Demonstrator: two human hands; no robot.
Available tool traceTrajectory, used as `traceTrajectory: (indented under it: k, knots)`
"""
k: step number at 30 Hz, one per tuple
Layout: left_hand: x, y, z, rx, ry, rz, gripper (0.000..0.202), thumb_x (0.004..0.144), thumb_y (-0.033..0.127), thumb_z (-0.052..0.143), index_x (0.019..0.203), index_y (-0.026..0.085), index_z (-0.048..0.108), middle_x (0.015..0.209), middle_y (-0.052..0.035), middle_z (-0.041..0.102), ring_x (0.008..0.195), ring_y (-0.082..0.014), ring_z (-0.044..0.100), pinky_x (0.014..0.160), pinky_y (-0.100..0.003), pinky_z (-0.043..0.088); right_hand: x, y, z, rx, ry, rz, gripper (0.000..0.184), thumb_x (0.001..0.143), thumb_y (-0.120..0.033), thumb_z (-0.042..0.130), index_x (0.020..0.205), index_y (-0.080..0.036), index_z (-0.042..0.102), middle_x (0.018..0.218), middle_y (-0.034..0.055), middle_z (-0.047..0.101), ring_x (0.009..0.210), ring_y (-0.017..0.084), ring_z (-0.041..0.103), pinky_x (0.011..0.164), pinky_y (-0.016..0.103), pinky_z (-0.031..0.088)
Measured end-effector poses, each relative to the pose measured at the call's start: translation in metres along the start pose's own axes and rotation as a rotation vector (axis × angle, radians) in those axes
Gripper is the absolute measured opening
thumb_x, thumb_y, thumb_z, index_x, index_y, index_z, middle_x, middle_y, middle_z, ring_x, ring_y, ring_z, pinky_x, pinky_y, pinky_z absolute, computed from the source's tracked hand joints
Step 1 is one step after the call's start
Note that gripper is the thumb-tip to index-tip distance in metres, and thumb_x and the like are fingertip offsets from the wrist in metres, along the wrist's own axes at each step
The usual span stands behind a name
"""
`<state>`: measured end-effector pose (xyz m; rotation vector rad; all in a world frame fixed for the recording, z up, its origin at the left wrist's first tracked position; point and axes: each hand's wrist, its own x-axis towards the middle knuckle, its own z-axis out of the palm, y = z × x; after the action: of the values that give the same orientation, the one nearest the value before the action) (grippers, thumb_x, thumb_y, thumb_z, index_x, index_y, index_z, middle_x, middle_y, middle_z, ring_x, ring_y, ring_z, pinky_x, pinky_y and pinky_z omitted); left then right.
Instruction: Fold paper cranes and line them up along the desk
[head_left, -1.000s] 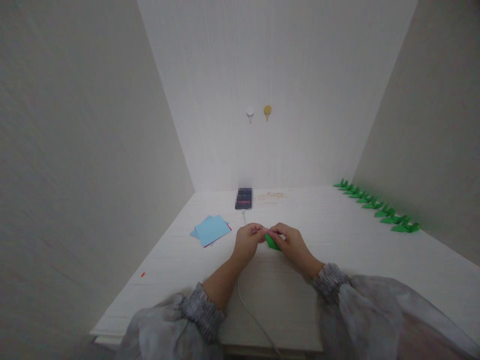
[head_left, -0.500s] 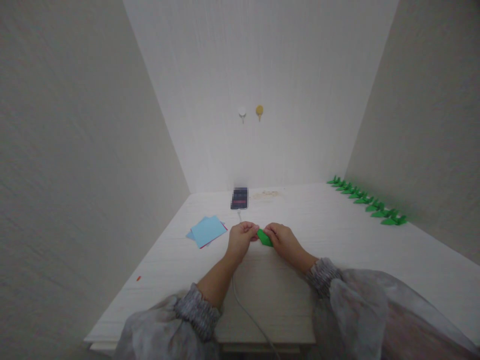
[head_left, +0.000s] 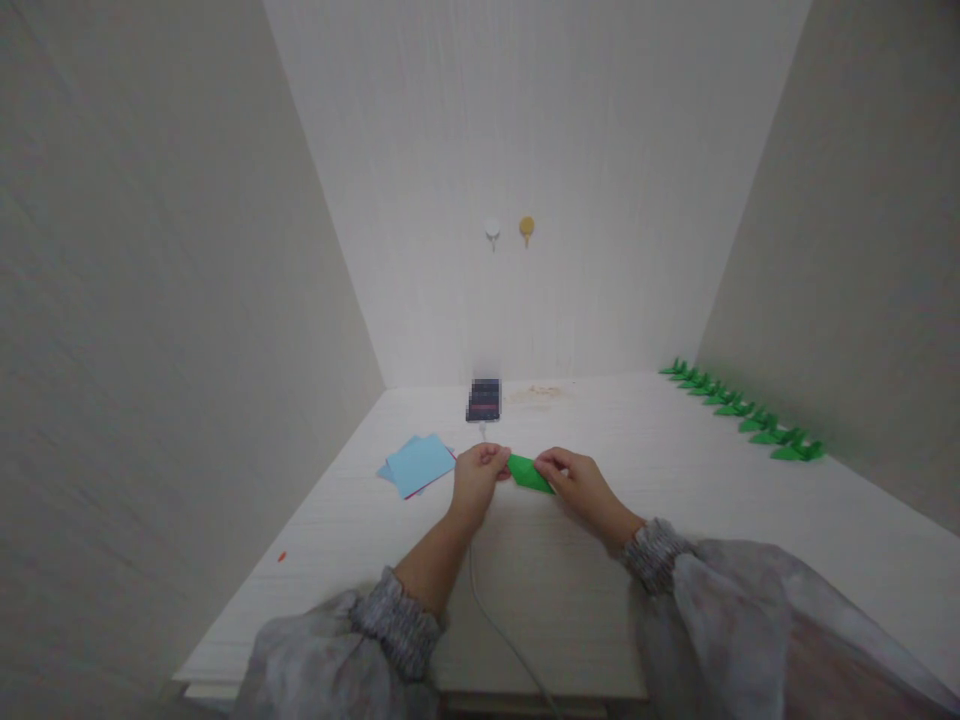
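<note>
A piece of folded green paper (head_left: 529,474) is stretched between my two hands, above the middle of the table. My left hand (head_left: 478,477) pinches its left end between thumb and fingers. At the other end, my right hand (head_left: 571,477) grips the paper's right side, its fingertips covering part of the top edge. The parts of the paper under my fingers are hidden. To the left of my left hand lies a small stack of light blue paper sheets (head_left: 421,465), with a thin red edge showing underneath.
Several green folded paper figures (head_left: 765,425) stand in a row along the right wall. A phone (head_left: 484,400) rests near the back wall, its white cable (head_left: 499,630) running toward the front edge. An orange-red scrap (head_left: 282,556) lies at left. Two hooks (head_left: 527,228) hang on the wall.
My hands have drawn slightly apart, and more of the green paper shows between them. The right hand has shifted a little to the right. The whole view has moved slightly.
</note>
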<state>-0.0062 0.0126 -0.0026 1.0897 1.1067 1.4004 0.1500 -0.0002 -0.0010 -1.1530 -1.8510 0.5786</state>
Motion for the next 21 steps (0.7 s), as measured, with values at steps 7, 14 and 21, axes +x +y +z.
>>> traceTrajectory:
  k: [7,14,21]
  knots:
    - [-0.0067,-0.0004,0.0072,0.051,-0.047,0.027,0.024,0.055,0.033,0.067,0.063,0.012,0.058,0.054,-0.0005,0.058,0.049,-0.0096,0.054,0.054,-0.023,0.045,0.0001,0.0019,0.0007,-0.027,0.022,0.020,0.025,0.076,-0.030,0.042,0.064,-0.016,0.059,0.057,0.0005,0.055,0.055,0.012,0.048,0.051,0.022,0.036]
    - [-0.0086,0.0043,0.0089,0.056,-0.068,0.002,0.023,0.057,0.032,0.066,0.063,0.012,0.058,0.053,-0.0004,0.058,0.049,-0.0095,0.053,0.053,-0.023,0.045,0.0029,0.0002,0.0000,-0.149,0.012,0.016,0.026,0.077,-0.024,0.037,0.058,-0.017,0.053,0.054,0.0008,0.051,0.054,0.013,0.045,0.051,0.023,0.032]
    - [-0.0083,0.0020,0.0073,0.064,-0.082,-0.003,0.022,0.056,0.031,0.067,0.062,0.012,0.058,0.053,-0.0002,0.057,0.049,-0.0086,0.052,0.054,-0.022,0.044,-0.0004,-0.0015,0.0046,0.048,-0.010,0.066,0.024,0.076,-0.035,0.043,0.066,-0.016,0.053,0.057,-0.0008,0.050,0.054,0.011,0.044,0.049,0.021,0.033]
